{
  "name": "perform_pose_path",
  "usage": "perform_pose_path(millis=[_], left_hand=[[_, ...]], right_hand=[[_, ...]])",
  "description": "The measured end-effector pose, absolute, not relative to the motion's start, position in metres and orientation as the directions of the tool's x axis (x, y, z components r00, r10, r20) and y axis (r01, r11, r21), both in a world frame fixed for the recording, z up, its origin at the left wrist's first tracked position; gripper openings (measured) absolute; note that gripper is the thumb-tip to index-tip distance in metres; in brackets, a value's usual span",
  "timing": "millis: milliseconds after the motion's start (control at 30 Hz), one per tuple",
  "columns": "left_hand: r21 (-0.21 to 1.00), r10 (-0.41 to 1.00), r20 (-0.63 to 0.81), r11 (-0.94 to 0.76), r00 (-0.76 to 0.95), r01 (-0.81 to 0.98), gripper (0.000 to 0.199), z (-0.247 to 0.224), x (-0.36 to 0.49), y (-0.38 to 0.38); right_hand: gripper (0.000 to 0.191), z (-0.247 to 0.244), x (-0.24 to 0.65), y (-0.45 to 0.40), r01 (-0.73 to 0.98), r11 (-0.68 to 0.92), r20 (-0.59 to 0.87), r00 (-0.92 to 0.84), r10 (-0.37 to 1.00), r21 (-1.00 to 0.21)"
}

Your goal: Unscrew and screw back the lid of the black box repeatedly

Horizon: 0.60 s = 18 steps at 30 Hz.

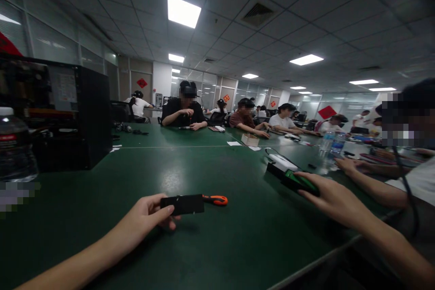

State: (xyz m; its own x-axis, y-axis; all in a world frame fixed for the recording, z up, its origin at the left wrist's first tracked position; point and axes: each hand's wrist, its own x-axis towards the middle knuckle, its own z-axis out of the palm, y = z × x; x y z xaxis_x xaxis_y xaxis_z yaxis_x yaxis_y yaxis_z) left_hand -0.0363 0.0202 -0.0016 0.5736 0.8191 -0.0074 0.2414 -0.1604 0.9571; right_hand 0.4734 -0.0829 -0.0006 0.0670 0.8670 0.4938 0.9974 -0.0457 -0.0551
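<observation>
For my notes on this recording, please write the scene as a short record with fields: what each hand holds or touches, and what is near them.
Left hand: pinches one end of a flat black module just above the green table.
Right hand: reaches right, fingers on a green board.
Near the module: an orange-handled tool at its far end; whether they touch cannot be told.
Near the board: a white and black device just behind it.
Far left: water bottle, black cabinet.
Others: people seated along the table, one close on the right.
</observation>
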Motion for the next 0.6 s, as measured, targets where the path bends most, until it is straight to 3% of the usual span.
perform_pose_path(millis=[100, 233, 333, 400, 467, 600], left_hand=[[0.934, 0.803, -0.009, -0.206, 0.595, 0.293, 0.047, -0.004, -0.038, 0.020], [0.901, 0.791, 0.012, -0.275, 0.612, 0.337, 0.042, -0.006, -0.040, 0.022], [0.887, 0.812, 0.065, -0.313, 0.580, 0.340, 0.041, -0.005, -0.039, 0.021], [0.883, 0.833, 0.089, -0.320, 0.546, 0.344, 0.041, -0.003, -0.037, 0.017], [0.887, 0.840, 0.101, -0.319, 0.533, 0.334, 0.040, -0.001, -0.034, 0.011], [0.915, 0.840, 0.126, -0.304, 0.528, 0.265, 0.033, -0.002, -0.029, 0.000]], right_hand=[[0.058, -0.022, 0.513, -0.074, 0.982, -0.185, 0.452, 0.184, 0.873, -0.044], [0.059, -0.041, 0.535, -0.068, 0.968, -0.234, 0.358, 0.251, 0.900, -0.089], [0.057, -0.035, 0.522, -0.066, 0.970, -0.222, 0.448, 0.243, 0.860, -0.101], [0.055, -0.020, 0.492, -0.066, 0.980, -0.155, 0.529, 0.199, 0.825, -0.128], [0.051, 0.000, 0.445, -0.068, 0.976, 0.034, 0.534, 0.089, 0.841, -0.216], [0.038, 0.030, 0.332, -0.070, 0.786, 0.345, 0.316, -0.200, 0.927, -0.513]])
